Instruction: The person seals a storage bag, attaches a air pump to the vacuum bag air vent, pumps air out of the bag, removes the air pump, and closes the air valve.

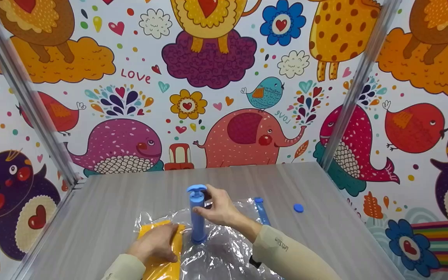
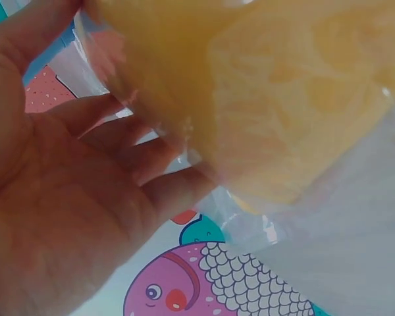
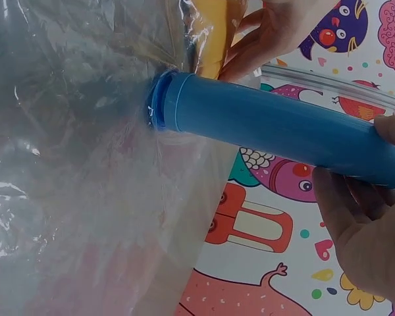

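Observation:
A blue hand pump stands nearly upright on a clear plastic bag, its base meeting the film. My right hand holds the pump's barrel near the top, thumb and fingers on either side, below the blue handle. In the right wrist view, the pump's lower end sits against the bag. Something flat and yellow lies inside the bag at the left. My left hand rests on that yellow part, its fingers extended against the plastic in the left wrist view. What the yellow thing is, I cannot tell.
A round blue cap lies on the grey wood-look table, right of the bag. Along the bag's right edge runs a blue strip with a small blue slider at its far end. Cartoon-printed walls stand around the table.

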The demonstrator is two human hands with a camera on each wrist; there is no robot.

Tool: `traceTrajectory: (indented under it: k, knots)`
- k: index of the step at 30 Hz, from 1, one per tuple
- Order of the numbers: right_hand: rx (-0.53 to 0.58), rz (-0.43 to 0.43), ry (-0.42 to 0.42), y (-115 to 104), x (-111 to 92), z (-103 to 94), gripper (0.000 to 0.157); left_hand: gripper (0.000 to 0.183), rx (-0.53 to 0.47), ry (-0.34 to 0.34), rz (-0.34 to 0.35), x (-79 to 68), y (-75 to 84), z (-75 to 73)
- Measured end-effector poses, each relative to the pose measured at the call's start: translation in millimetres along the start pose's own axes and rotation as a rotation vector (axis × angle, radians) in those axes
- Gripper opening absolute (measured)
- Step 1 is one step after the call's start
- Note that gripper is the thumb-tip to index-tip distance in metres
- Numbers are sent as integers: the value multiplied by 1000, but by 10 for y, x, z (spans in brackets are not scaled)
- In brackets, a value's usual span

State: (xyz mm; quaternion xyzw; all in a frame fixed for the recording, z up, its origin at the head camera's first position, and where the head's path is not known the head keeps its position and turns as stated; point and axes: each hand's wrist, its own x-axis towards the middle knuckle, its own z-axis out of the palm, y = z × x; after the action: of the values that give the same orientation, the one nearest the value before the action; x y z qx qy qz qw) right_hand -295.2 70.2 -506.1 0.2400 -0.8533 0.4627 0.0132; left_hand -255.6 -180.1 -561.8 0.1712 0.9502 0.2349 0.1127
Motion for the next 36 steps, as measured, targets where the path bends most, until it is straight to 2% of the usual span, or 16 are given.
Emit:
traceTrajectory:
  k: [8, 14, 17, 21, 27, 36]
  knots:
    - [-5, 20, 9, -2, 27, -5, 52, 103, 0, 21, -15, 20, -36, -6]
    - [-24, -3, 36, -4, 31, 32, 48, 102, -20, 19, -32, 43, -51, 0]
    - [-44, 13, 50, -8, 26, 36, 45, 101, -29, 21, -29, 51, -53, 5]
    - [-47, 26, 59, -6, 28, 14, 45, 99, -29, 26, -8, 58, -53, 1]
    - [10, 24, 30, 7, 40, -47, 47, 91, -19, 31, 43, 76, -72, -29]
    - [50, 63, 8, 65, 55, -94, 48, 103, -82, 7, 63, 87, -158, -29]
